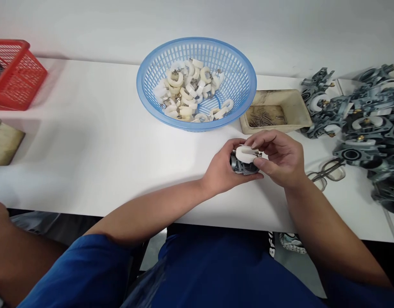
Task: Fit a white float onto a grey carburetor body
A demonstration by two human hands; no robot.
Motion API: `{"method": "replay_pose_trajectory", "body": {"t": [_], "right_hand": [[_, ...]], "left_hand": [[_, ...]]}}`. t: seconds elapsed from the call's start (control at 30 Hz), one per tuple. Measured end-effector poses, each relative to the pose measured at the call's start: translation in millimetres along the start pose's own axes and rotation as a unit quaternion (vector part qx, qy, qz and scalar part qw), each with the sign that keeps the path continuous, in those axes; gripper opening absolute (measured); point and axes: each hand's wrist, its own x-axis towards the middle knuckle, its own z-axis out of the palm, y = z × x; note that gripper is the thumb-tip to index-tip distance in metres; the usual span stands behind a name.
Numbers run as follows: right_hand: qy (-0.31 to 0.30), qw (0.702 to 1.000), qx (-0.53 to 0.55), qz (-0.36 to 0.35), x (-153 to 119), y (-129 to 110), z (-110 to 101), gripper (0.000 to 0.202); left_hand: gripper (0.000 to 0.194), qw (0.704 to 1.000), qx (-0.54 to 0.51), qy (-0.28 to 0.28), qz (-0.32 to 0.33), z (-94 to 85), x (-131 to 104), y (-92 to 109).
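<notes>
My left hand [218, 171] is wrapped around a grey metal carburetor body [246, 168], held just above the white table. A white U-shaped carburetor float [244, 154] lies over the top of that body. My right hand [278, 158] pinches the float at its metal hinge end, thumb and fingers closed on it. Whether the float touches the body all along its underside, I cannot tell. Behind the hands stands a blue plastic basket [197, 125] holding many white and yellowish floats [187, 92].
A cream tray [295, 102] of small metal pins [263, 119] stands beside the basket. Scissors [327, 173] lie right of my right hand, near piled carburetors [366, 115]. At left are a red basket [27, 83], a cream box [7, 143] and another person's arm [20, 252].
</notes>
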Motion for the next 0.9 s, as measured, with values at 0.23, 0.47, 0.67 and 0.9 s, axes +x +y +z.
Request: {"method": "replay_pose_trajectory", "body": {"t": [0.23,0.47,0.67,0.9], "right_hand": [[0.0,0.997,-0.049,-0.057,1.1,-1.6,-23.3,0.013],[-0.108,0.976,-0.19,-0.022,5.2,-6.7,-31.5,0.013],[-0.134,0.974,-0.183,-0.023,6.6,-5.0,-35.7,0.006],[-0.172,0.979,-0.068,0.085,2.6,2.6,-50.8,0.016]], "left_hand": [[0.08,0.999,0.033,0.007,0.036,-2.2,1.4,-0.1],[0.075,0.996,0.061,0.02,0.069,-1.7,1.0,0.1],[0.074,0.995,0.065,0.015,0.073,-2.2,0.8,0.2],[0.072,0.996,0.043,0.007,0.08,-1.9,1.5,-0.2]]}}
